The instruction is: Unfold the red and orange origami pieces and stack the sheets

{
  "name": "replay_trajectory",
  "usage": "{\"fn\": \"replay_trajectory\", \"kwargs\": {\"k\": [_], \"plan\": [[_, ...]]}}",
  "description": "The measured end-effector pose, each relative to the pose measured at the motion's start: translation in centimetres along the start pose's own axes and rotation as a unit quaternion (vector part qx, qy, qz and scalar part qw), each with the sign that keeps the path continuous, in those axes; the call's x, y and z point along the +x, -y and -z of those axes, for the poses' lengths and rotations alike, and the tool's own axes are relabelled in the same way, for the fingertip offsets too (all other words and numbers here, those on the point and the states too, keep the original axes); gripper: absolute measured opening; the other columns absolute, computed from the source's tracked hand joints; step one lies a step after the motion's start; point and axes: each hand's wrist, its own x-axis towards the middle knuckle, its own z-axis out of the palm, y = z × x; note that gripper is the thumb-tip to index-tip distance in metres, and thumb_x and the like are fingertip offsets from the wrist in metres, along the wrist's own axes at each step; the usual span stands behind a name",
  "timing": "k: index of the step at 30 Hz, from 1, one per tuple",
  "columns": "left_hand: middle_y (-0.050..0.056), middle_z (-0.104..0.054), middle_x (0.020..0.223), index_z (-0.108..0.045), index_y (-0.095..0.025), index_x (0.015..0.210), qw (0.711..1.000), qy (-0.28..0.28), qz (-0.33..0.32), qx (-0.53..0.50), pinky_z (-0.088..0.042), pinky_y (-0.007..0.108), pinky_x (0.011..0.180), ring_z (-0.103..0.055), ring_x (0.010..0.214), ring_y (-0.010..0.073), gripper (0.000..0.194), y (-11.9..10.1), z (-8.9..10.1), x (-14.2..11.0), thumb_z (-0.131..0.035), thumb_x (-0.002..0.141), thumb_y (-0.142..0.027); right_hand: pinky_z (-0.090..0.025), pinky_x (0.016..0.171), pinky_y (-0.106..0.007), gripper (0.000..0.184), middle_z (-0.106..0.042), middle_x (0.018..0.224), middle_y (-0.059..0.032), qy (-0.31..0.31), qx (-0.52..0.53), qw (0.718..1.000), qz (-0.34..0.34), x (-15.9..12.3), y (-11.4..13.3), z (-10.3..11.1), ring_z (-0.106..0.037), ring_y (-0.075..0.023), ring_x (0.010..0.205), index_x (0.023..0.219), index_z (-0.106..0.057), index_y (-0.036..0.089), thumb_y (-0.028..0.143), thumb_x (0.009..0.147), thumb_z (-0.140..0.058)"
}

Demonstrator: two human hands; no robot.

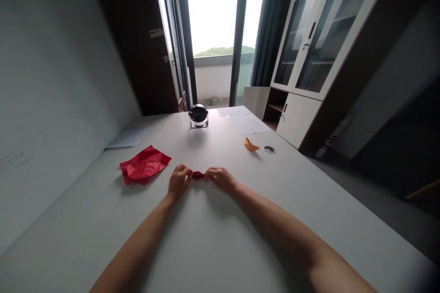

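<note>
Between my two hands is a small folded piece of red paper (198, 175), held just above the white table (213, 238). My left hand (180, 179) pinches its left end, and my right hand (222, 177) pinches its right end. The fingers cover both ends, so only the middle of the fold shows. To the left of my left hand lies a larger sheet of creased red paper (146, 165), spread out with raised folds. A folded orange paper boat (251, 144) sits on the table beyond my right hand.
A round black and silver device (198, 116) stands at the table's far side. White papers lie at the back right (249, 123) and along the left wall (127, 137). A round cable hole (270, 149) is near the right edge. A white cabinet (299, 114) stands beyond that edge.
</note>
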Motion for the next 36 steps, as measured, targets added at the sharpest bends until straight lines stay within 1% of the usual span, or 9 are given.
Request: {"fn": "replay_trajectory", "kwargs": {"k": [5, 10, 13, 17, 19, 21, 27, 32, 36], "plan": [[0.008, -0.059, 0.096, -0.059, -0.022, 0.089, 0.998, 0.0, -0.011, -0.054, -0.044, 0.038, 0.084, -0.054, 0.092, 0.0244, 0.014, -0.5, -0.2, 0.1, -0.047, 0.095, -0.021, -0.049, 0.079, -0.024, 0.016, -0.072, 0.095, -0.0034, 0.006, -0.048, 0.999, -0.018, -0.5, 0.2, 0.0, -0.065, -0.015, 0.085, 0.092, -0.072, 0.021, 0.015, 0.093, -0.057], [0.006, -0.059, 0.088, -0.057, -0.02, 0.088, 0.982, -0.001, 0.074, -0.176, -0.044, 0.035, 0.079, -0.056, 0.085, 0.0232, 0.01, 0.0, -1.3, 0.1, -0.049, 0.093, -0.025, -0.049, 0.078, -0.024, 0.015, -0.071, 0.093, -0.0045, 0.009, -0.098, 0.995, -0.021, -0.7, 0.3, -0.2, -0.062, -0.0162, 0.091, 0.088, -0.07, 0.021, 0.016, 0.094, -0.057], [0.004, -0.061, 0.083, -0.057, -0.019, 0.087, 0.944, -0.001, 0.145, -0.295, -0.044, 0.034, 0.078, -0.058, 0.08, 0.0211, 0.014, 0.4, -2.1, 0.0, -0.053, 0.091, -0.032, -0.049, 0.077, -0.024, 0.015, -0.07, 0.093, -0.0044, 0.011, -0.12, 0.993, -0.021, -0.9, 0.7, -0.2, -0.061, -0.0163, 0.09, 0.086, -0.069, 0.021, 0.016, 0.095, -0.057], [0.001, -0.059, 0.074, -0.055, -0.017, 0.085, 0.865, -0.002, 0.216, -0.453, -0.044, 0.029, 0.07, -0.056, 0.068, 0.0163, 0.032, 0.7, -2.8, 0.0, -0.061, 0.088, -0.048, -0.049, 0.079, -0.025, 0.014, -0.07, 0.095, -0.0049, 0.012, -0.119, 0.993, 0.001, -1.5, 1.7, 0.1, -0.06, -0.0163, 0.093, 0.087, -0.067, 0.02, 0.016, 0.095, -0.056], [-0.001, -0.058, 0.07, -0.054, -0.017, 0.084, 0.828, -0.007, 0.245, -0.504, -0.043, 0.027, 0.065, -0.054, 0.062, 0.0139, 0.038, 0.9, -3.0, 0.1, -0.064, 0.085, -0.053, -0.05, 0.079, -0.025, 0.014, -0.069, 0.096, -0.0048, 0.009, -0.111, 0.994, 0.011, -1.9, 2.1, 0.2, -0.06, -0.0161, 0.093, 0.088, -0.066, 0.02, 0.015, 0.095, -0.055], [-0.001, -0.058, 0.07, -0.055, -0.017, 0.085, 0.803, -0.016, 0.269, -0.531, -0.043, 0.027, 0.063, -0.053, 0.06, 0.0128, 0.04, 1.1, -3.0, 0.2, -0.067, 0.082, -0.054, -0.05, 0.077, -0.025, 0.015, -0.07, 0.097, -0.0044, 0.006, -0.103, 0.995, 0.015, -2.1, 2.3, 0.3, -0.06, -0.0161, 0.093, 0.087, -0.065, 0.021, 0.014, 0.095, -0.055], [0.0, -0.061, 0.069, -0.056, -0.016, 0.084, 0.765, -0.003, 0.301, -0.569, -0.043, 0.026, 0.06, -0.055, 0.058, 0.0128, 0.04, 1.6, -2.3, 0.2, -0.072, 0.079, -0.052, -0.051, 0.081, -0.029, 0.014, -0.069, 0.105, -0.0053, -0.019, -0.063, 0.998, 0.021, -2.0, 2.5, 0.7, -0.059, -0.0181, 0.098, 0.084, -0.066, 0.022, 0.016, 0.094, -0.057], [0.002, -0.065, 0.073, -0.058, -0.015, 0.085, 0.728, -0.012, 0.332, -0.6, -0.048, 0.027, 0.061, -0.059, 0.06, 0.014, 0.041, 1.5, -1.5, 0.4, -0.077, 0.073, -0.049, -0.052, 0.085, -0.032, 0.014, -0.069, 0.108, -0.005, -0.039, 0.001, 0.999, 0.021, -1.7, 2.8, 1.1, -0.06, -0.0189, 0.101, 0.082, -0.066, 0.023, 0.018, 0.094, -0.059], [0.008, -0.071, 0.085, -0.056, -0.015, 0.087, 0.69, -0.021, 0.357, -0.629, -0.054, 0.031, 0.068, -0.068, 0.07, 0.0185, 0.031, 1.6, -0.8, 0.6, -0.075, 0.078, -0.039, -0.051, 0.087, -0.034, 0.012, -0.069, 0.105, -0.0052, -0.074, 0.031, 0.997, 0.003, -1.5, 2.9, 1.1, -0.061, -0.0192, 0.099, 0.084, -0.063, 0.023, 0.019, 0.094, -0.058]]}}
